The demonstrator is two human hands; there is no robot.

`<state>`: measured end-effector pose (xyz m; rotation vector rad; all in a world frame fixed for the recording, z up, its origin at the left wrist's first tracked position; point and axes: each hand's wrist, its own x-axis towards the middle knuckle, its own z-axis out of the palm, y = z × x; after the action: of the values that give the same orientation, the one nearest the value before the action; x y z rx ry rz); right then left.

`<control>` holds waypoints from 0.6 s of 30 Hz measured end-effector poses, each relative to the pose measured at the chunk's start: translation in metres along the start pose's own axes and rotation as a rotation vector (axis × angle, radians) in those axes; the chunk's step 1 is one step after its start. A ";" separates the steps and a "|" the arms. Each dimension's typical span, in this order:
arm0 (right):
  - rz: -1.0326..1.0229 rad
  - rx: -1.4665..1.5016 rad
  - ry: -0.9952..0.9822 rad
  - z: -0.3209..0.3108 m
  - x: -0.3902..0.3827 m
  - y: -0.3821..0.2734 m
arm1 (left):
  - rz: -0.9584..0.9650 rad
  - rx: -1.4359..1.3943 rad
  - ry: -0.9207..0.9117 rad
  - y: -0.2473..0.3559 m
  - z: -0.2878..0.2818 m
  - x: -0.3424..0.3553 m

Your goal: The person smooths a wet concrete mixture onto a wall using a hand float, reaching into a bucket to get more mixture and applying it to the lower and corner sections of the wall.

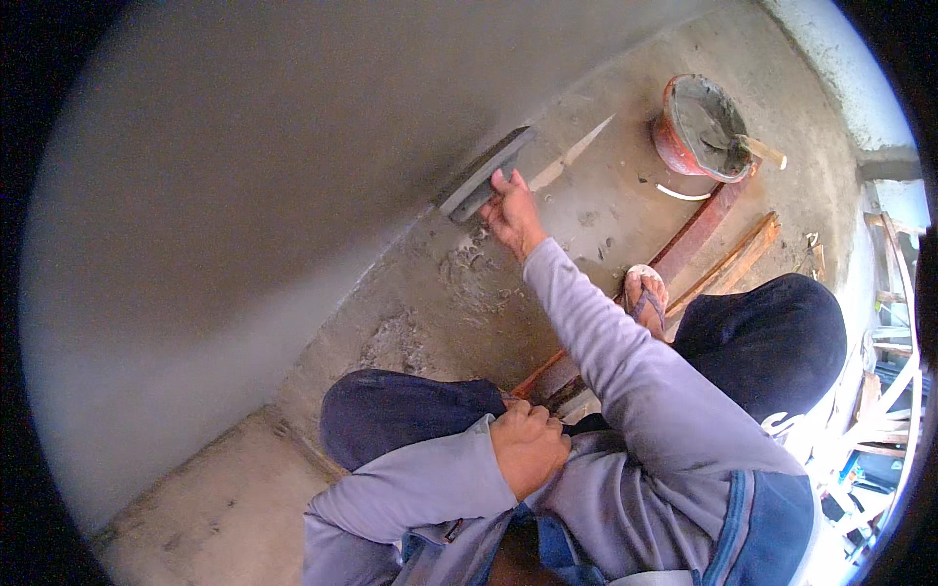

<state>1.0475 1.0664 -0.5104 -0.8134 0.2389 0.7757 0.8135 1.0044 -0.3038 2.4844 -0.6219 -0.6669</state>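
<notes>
Low down, pressing a float (484, 176) flat against the wet grey wall (254, 195) near its foot, right hand (513, 215) closed round the handle, apparently smoothing plaster. Resting the left hand (528, 447), fisted and empty, on a knee. Standing nearby, a red bucket (703, 127) holding grey mortar and a trowel (747, 146).

Packages, labels, signs, screens: none visible anywhere in the head view.
</notes>
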 end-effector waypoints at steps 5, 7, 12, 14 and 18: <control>-0.028 0.109 0.072 0.006 0.035 -0.003 | -0.067 0.061 -0.093 -0.003 -0.009 -0.001; -0.179 -0.055 0.077 0.040 0.016 -0.016 | -0.063 0.070 -0.090 -0.002 -0.009 -0.002; -0.726 -0.672 -0.128 0.131 -0.093 -0.018 | -0.006 0.052 -0.043 -0.004 -0.006 0.004; -0.841 -0.710 -0.462 0.141 -0.121 -0.010 | 0.000 0.056 -0.081 -0.007 -0.007 0.007; -0.631 -0.577 -0.078 0.098 -0.096 -0.019 | -0.044 0.088 -0.114 -0.011 -0.006 0.008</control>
<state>0.9848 1.0787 -0.3879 -1.3120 -0.3240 0.2663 0.8265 1.0108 -0.3078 2.5611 -0.6525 -0.8195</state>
